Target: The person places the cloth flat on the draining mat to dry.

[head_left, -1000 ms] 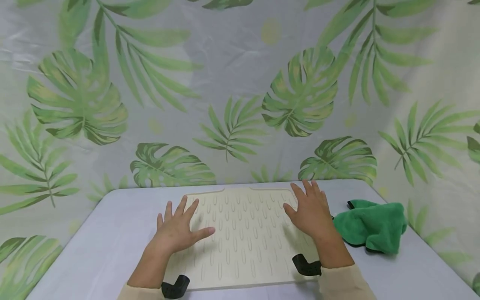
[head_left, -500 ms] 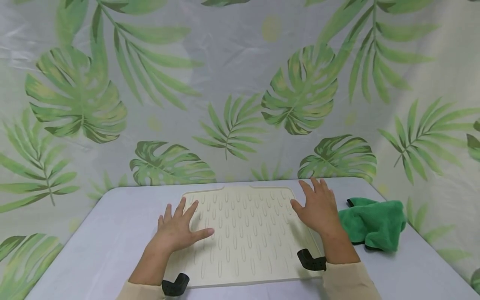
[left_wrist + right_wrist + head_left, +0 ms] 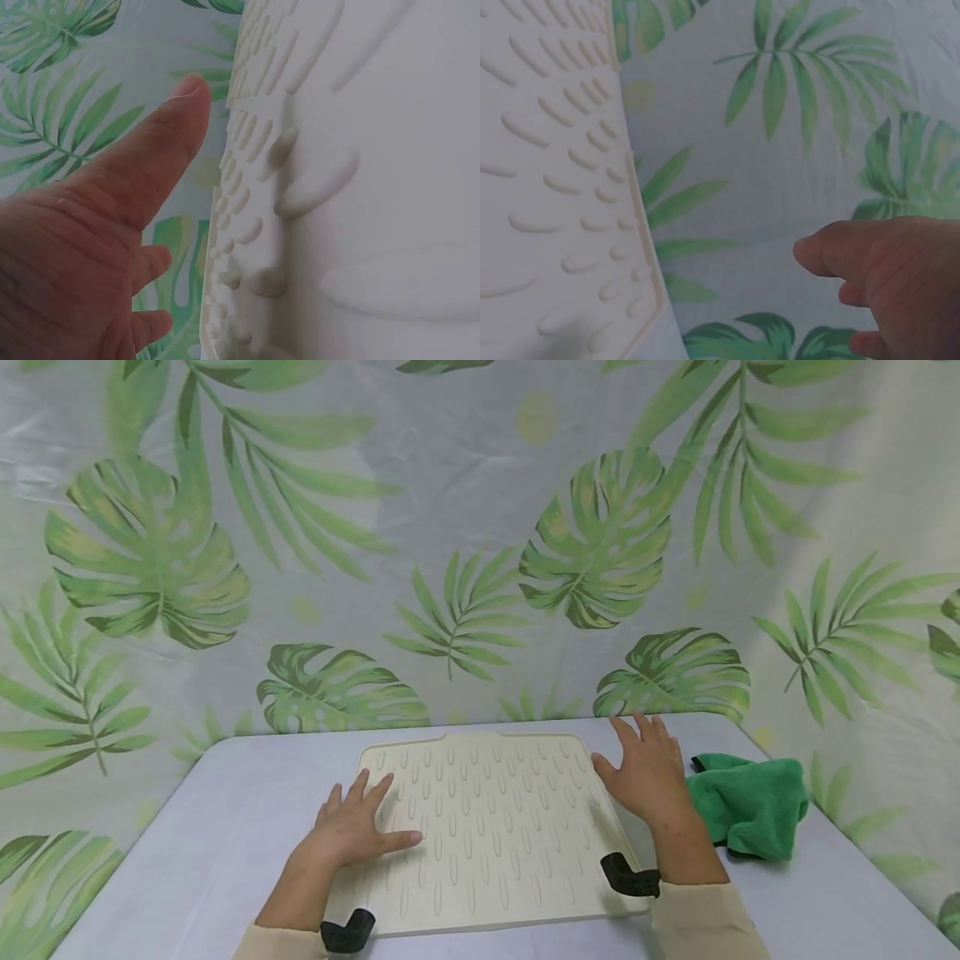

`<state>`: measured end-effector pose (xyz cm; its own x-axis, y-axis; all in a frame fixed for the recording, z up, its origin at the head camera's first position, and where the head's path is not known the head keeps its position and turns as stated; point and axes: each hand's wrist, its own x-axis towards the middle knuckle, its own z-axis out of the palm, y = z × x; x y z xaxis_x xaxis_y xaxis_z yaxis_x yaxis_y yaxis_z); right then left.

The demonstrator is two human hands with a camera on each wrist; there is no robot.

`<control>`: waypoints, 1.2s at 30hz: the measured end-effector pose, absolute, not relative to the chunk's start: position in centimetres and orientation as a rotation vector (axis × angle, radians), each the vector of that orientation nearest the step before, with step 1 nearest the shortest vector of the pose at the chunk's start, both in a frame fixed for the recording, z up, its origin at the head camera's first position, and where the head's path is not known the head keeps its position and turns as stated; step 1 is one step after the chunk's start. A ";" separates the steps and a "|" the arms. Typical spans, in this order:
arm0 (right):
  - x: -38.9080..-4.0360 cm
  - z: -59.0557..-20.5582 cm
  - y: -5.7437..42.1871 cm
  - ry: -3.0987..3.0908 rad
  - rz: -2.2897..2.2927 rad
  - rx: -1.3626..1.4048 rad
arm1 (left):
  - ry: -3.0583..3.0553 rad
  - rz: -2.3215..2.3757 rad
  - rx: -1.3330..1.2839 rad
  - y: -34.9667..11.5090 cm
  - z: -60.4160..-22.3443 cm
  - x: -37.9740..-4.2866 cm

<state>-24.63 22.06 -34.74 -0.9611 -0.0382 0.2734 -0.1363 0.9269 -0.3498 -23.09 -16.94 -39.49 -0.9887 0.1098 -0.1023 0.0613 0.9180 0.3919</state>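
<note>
A cream dish drying mat with rows of raised oval ridges lies flat on the table, a notch in its far rim. My left hand spreads its fingers over the mat's left side; its thumb points inward across the ridges. Beyond the right rim, my right hand hovers with fingers extended and thumb toward the mat. In the right wrist view, the thumb stands apart from the mat's edge. Neither hand holds anything. A crumpled green cloth with dark edging lies just right of the right hand.
A white cloth covers the table. Behind it hangs a leaf-print curtain. Each wrist carries a black camera mount, the left mount and right mount both standing over the mat's near part.
My right hand has moved to the right, from over the mat's right side to past its rim, nearer the green cloth. The left hand has shifted only slightly down and left.
</note>
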 end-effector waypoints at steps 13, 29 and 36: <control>-25.0 -34.9 23.8 -2.825 0.580 0.046 | 2.926 0.587 0.096 -17.1 -39.9 -23.1; -24.8 -34.1 26.6 -2.799 0.596 -0.043 | 2.914 0.595 0.053 -17.3 -40.3 -23.1; -24.4 -34.0 27.6 -2.728 0.611 -0.107 | 2.916 0.591 0.055 -17.2 -40.5 -23.1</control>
